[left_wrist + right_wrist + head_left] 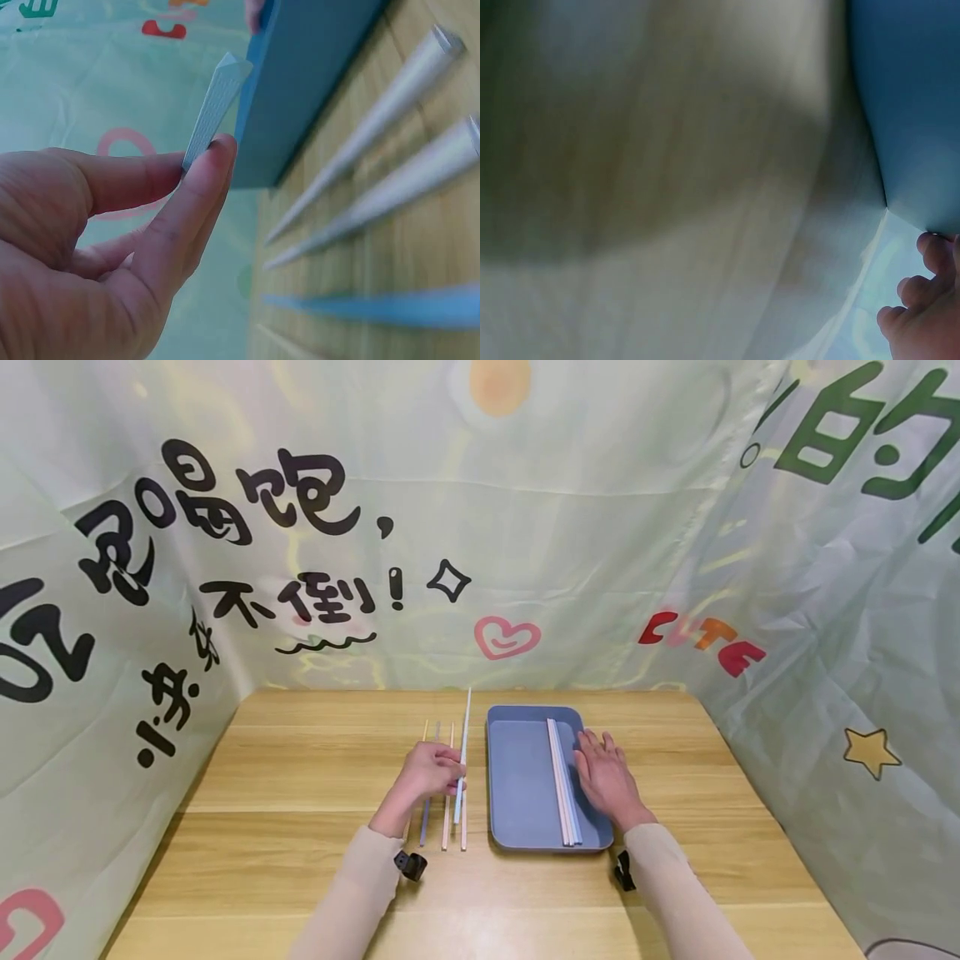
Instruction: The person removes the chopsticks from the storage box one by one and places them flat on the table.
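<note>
The left hand [432,772] pinches a slender pale-blue chopstick [464,739] over thin pastel chopsticks [446,835] on a light-brown wood-grain table [300,777]; the right hand [607,779], outstretched, rests against the right rim of a rectangular blue-grey tray [521,785] holding a row of pink and pale-blue chopsticks [562,781]

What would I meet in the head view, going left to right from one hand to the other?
Left hand → pale blue chopstick it holds → bare left part of the blue-grey tray → chopsticks lying in it → right hand.
</note>
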A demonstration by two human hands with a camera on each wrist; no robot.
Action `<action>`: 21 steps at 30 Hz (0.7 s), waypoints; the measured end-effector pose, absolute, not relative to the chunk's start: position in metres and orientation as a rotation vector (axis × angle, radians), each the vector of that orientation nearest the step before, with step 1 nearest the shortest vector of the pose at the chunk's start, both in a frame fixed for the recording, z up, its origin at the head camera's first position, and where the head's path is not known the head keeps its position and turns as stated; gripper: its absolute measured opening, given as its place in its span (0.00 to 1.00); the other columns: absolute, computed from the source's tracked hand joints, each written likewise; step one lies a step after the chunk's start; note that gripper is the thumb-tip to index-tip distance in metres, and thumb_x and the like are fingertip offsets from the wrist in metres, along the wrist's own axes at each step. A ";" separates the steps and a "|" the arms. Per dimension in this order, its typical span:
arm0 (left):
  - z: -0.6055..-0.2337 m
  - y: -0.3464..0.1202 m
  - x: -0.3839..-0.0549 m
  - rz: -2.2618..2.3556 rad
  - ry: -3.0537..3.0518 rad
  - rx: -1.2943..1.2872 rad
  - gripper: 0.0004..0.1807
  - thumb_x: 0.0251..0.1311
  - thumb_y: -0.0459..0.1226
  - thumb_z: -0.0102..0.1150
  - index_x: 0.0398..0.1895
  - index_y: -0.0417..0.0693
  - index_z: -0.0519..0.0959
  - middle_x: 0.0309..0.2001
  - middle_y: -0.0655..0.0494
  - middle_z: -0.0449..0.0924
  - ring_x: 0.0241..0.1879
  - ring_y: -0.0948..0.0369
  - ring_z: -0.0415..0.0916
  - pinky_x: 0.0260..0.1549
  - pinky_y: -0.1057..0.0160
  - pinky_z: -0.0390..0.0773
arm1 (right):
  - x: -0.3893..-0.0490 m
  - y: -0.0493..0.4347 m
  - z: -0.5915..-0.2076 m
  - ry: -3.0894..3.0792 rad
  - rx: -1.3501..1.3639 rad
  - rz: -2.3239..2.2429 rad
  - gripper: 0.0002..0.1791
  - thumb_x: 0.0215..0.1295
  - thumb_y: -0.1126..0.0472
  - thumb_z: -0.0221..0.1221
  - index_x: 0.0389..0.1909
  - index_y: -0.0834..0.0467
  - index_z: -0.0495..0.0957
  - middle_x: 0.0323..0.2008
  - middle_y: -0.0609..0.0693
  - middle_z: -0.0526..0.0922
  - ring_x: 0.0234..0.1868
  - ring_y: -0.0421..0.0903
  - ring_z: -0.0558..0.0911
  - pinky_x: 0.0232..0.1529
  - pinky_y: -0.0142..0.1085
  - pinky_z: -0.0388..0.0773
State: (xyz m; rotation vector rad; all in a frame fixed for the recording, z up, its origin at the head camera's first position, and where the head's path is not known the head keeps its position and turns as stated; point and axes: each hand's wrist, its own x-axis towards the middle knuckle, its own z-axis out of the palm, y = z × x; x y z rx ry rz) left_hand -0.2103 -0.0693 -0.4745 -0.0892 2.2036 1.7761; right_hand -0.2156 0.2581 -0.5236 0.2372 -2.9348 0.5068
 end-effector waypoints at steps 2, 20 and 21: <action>-0.476 -0.076 -0.210 1.770 2.220 -0.095 0.19 0.65 0.23 0.63 0.58 0.26 0.78 0.45 0.32 0.87 0.34 0.46 0.90 0.32 0.59 0.90 | -0.216 0.259 -0.524 -2.935 0.240 0.508 0.30 0.86 0.55 0.40 0.78 0.70 0.62 0.78 0.69 0.63 0.80 0.75 0.56 0.78 0.68 0.55; -0.485 -0.145 -0.204 1.574 2.414 -0.209 0.15 0.64 0.25 0.66 0.53 0.28 0.82 0.39 0.39 0.87 0.28 0.57 0.85 0.34 0.58 0.90 | -0.216 0.258 -0.525 -2.931 0.233 0.535 0.30 0.86 0.54 0.40 0.78 0.69 0.62 0.78 0.68 0.63 0.80 0.74 0.56 0.78 0.68 0.54; -0.485 -0.147 -0.203 1.562 2.419 -0.214 0.15 0.63 0.25 0.66 0.53 0.28 0.82 0.39 0.40 0.87 0.28 0.58 0.85 0.34 0.58 0.90 | -0.216 0.259 -0.525 -2.936 0.233 0.535 0.30 0.86 0.54 0.40 0.78 0.69 0.62 0.78 0.68 0.63 0.80 0.74 0.55 0.79 0.68 0.53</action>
